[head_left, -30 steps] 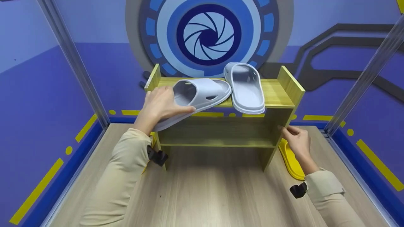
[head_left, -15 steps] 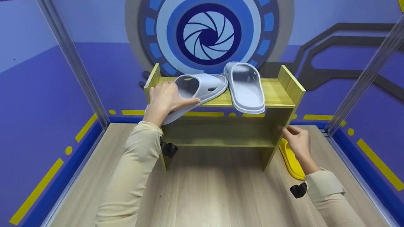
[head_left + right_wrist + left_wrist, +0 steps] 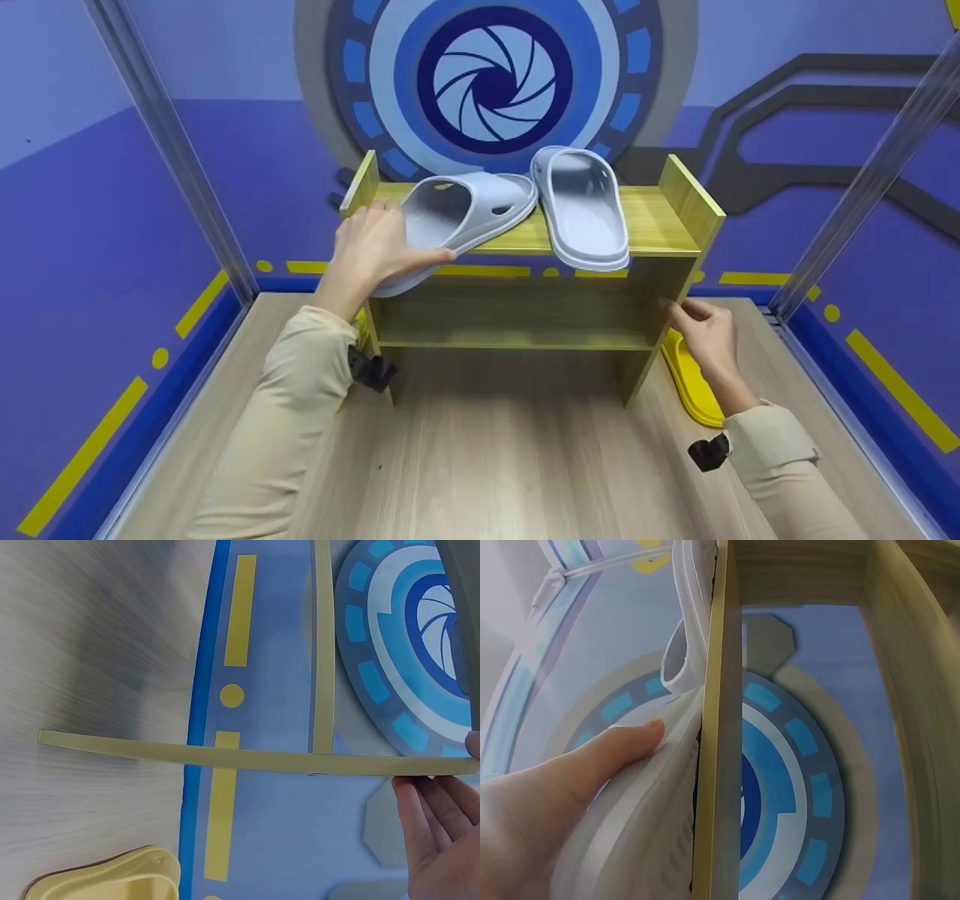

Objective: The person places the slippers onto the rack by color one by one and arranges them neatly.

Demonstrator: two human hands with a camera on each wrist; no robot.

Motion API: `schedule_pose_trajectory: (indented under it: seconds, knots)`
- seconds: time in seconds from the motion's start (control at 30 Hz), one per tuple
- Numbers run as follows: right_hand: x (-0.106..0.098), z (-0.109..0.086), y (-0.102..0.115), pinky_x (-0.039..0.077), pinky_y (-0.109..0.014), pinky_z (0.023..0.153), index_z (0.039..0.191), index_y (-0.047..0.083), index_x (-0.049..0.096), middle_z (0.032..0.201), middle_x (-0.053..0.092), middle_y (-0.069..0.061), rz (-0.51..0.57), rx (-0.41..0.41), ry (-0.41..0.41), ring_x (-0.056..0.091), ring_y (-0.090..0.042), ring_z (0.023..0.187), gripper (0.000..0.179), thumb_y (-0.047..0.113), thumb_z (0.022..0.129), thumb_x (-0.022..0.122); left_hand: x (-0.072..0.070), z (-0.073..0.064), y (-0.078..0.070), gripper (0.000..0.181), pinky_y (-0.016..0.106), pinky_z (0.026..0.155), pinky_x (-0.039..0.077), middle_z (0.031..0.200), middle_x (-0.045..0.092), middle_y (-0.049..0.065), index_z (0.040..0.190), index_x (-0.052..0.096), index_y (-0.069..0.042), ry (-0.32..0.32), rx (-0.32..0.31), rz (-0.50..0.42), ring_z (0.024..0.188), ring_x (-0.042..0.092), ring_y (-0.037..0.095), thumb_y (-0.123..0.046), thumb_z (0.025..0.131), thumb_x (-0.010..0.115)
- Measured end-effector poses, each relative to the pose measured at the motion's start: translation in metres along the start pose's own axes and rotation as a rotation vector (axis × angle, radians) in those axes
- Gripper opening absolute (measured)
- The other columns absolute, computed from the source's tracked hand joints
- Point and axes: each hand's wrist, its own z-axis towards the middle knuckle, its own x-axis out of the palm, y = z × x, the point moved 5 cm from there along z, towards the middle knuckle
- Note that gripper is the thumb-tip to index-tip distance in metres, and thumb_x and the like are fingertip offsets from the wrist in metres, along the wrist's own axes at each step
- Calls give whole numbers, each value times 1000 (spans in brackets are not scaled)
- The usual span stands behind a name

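My left hand [image 3: 369,251] grips the heel end of a light grey slide sandal [image 3: 489,196], thumb along its near side and fingers mostly hidden. That sandal lies slanted on the top board of a small wooden shoe rack [image 3: 664,221], its heel jutting past the front edge. Beside its toe, a matching grey sandal [image 3: 586,217] points toward the back wall. With thumb and fingers on opposite faces, my right hand [image 3: 705,330] pinches the rack's right side panel [image 3: 262,760]. In the left wrist view, the held sandal's sole [image 3: 679,840] lies along the board's edge.
A yellow sandal [image 3: 696,386] lies on the wooden floor [image 3: 495,465] right of the rack. Another yellow item [image 3: 362,330] shows partly behind the left forearm. Blue-purple printed walls and metal posts [image 3: 862,165] enclose the area.
My left hand has pushed the grey sandal up and back onto the top board, then shifted slightly left with it. The right hand and the other grey sandal stay put.
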Motion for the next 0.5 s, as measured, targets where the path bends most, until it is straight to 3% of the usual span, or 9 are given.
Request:
schedule_pose_trajectory:
  seconds: [0.3, 0.5]
  knots:
    - [-1, -2, 2, 45, -18, 70, 109, 2, 62, 94, 64, -6, -16, 18, 28, 61, -8, 77, 48, 40, 80, 60, -3, -29, 16, 94, 40, 61, 41, 96, 49, 15, 112, 48, 2, -39, 42, 19, 79, 45, 28, -76, 60, 51]
    - [-1, -1, 2, 45, -17, 69, 108, 2, 63, 91, 65, -3, -20, 20, 22, 61, -7, 75, 47, 40, 80, 61, -4, -47, 29, 99, 40, 59, 38, 99, 48, 15, 119, 44, 0, -16, 54, -50, 77, 46, 30, -78, 59, 49]
